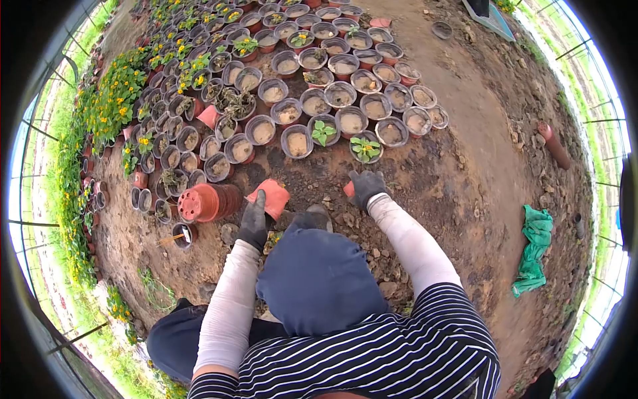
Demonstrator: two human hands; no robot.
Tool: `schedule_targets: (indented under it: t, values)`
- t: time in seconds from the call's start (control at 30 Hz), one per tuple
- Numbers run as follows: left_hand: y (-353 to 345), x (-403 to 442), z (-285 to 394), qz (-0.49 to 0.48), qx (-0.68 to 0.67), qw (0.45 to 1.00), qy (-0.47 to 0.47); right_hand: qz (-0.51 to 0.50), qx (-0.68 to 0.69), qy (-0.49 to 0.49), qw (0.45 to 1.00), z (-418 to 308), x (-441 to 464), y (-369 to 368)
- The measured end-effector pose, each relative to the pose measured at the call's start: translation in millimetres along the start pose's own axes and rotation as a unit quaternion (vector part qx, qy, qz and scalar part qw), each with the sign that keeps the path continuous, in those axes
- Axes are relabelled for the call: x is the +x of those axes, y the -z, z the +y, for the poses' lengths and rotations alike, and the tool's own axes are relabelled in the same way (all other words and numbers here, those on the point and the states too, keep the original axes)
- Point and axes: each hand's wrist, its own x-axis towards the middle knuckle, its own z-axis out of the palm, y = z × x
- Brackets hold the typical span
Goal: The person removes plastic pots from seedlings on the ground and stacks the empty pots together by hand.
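Observation:
My left hand, in a dark glove, grips a reddish plastic pot that is tilted on its side. To the right, my right hand, also gloved, has its fingers closed around a small reddish piece, only partly visible. A stack of nested red pots lies on its side left of my left hand. Just beyond my right hand stands a black-rimmed pot with a green seedling. Another seedling grows in a pot slightly farther left.
Rows of soil-filled pots spread ahead, with yellow-flowered plants at the left. A small dark pot with a label stands near the stack. Green cloth and a reddish tube-like object lie on the right.

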Motion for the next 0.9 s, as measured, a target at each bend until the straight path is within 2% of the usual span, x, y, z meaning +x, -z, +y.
schedule_targets:
  t: [0.03, 0.1, 0.2, 0.3, 0.4, 0.43, 0.5, 0.53, 0.6, 0.63, 0.7, 0.73, 0.77, 0.8, 0.87, 0.9]
  values:
    - [-1.1, -5.8, 5.1, -0.009, 0.137, 0.99, -0.028, -0.013, -0.012, 0.001, 1.0, -3.6, 2.5, 0.5]
    - [-3.8, -18.7, 20.4, -0.025, 0.399, 0.913, -0.083, -0.057, -0.043, 0.036, 0.997, -7.5, 4.2, -1.8]
    - [-4.5, -33.7, 21.4, -0.023, 0.462, 0.875, -0.142, -0.041, -0.02, 0.048, 0.998, -9.5, -4.3, -2.3]
    - [8.9, -31.8, 10.8, -0.011, 0.227, 0.97, -0.079, 0.019, 0.189, 0.025, 0.982, 14.1, 1.1, -22.4]
    - [1.1, -41.6, 12.9, 0.013, 0.261, 0.963, -0.065, 0.058, 0.227, -0.005, 0.972, 25.8, 1.2, -32.6]
    - [2.1, -40.3, 7.8, 0.016, 0.208, 0.976, -0.055, 0.081, 0.197, -0.012, 0.977, 28.1, -0.6, -37.6]
    - [-2.1, -35.0, 1.0, 0.022, 0.098, 0.994, -0.036, 0.095, 0.27, -0.057, 0.956, 34.3, -2.5, -48.1]
    - [-6.2, -35.3, 3.2, 0.033, 0.154, 0.987, -0.03, 0.102, 0.305, -0.078, 0.944, 37.1, -4.2, -52.5]
    - [-13.7, -35.7, 12.2, 0.057, 0.265, 0.962, -0.017, 0.179, 0.349, -0.096, 0.915, 40.2, -8.4, -57.8]
    - [-11.4, -32.8, 11.1, 0.044, 0.252, 0.967, -0.022, 0.217, 0.37, -0.103, 0.897, 40.9, -10.1, -58.0]
    - [-4.8, -29.6, 6.1, 0.023, 0.223, 0.974, -0.032, 0.319, 0.351, -0.057, 0.879, 42.0, -17.1, -58.7]
    - [-4.6, -31.0, 1.8, 0.025, 0.167, 0.985, -0.027, 0.368, 0.34, -0.036, 0.865, 44.6, -22.7, -60.0]
    - [-6.1, -30.2, -2.1, 0.025, 0.113, 0.993, -0.024, 0.257, 0.265, -0.049, 0.928, 53.1, -23.5, -66.0]
    - [-8.2, -24.5, -1.0, 0.022, 0.058, 0.998, -0.025, 0.292, 0.272, -0.035, 0.916, 55.8, -20.4, -57.7]
    - [-3.0, -19.5, -0.4, 0.0, 0.058, 0.998, -0.018, 0.347, 0.285, -0.005, 0.893, 58.5, -18.3, -46.3]
    - [0.6, -20.6, -2.6, -0.008, 0.058, 0.998, -0.012, 0.389, 0.393, 0.005, 0.833, 50.1, -23.7, -28.1]
